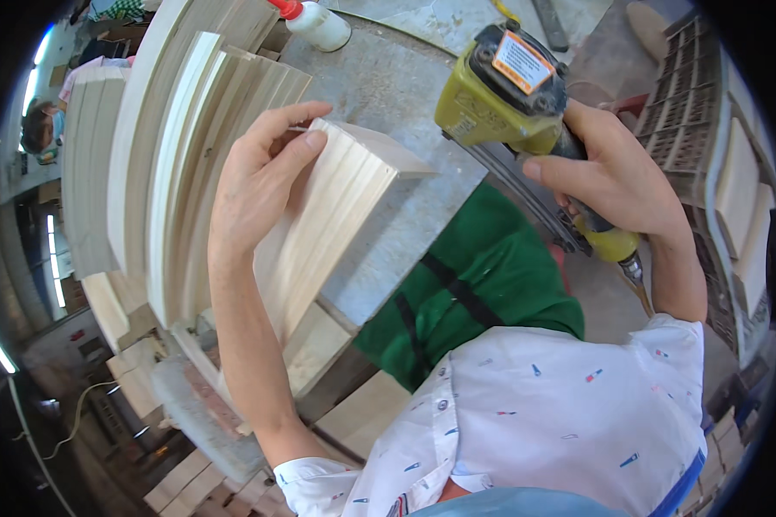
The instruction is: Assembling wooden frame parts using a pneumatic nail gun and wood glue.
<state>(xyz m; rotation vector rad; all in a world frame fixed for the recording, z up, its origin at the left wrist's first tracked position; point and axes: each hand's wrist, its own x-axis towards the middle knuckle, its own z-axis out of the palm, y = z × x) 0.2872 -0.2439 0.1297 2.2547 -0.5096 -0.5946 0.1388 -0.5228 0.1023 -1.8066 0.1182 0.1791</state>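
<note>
My left hand (254, 177) grips the upper corner of a pale wooden frame (332, 220), thumb on its edge and fingers curled behind. Two boards of the frame meet at a corner, and it rests on a grey worktable (379, 276). To the right, my right hand (625, 172) is wrapped round the handle of a yellow-green nail gun (491, 99). The nail gun is held off to the right of the frame, apart from it. An air fitting joins the lower end of its handle. Whether a finger is on the trigger is hidden.
Stacks of long pale boards (224, 129) stand close at the left. A white bottle with a red cap (319, 28) is at the table's far side. A brown slatted crate (677, 95) stands at right. Far left is another person (43, 129). Green cloth (500, 276) covers my lap.
</note>
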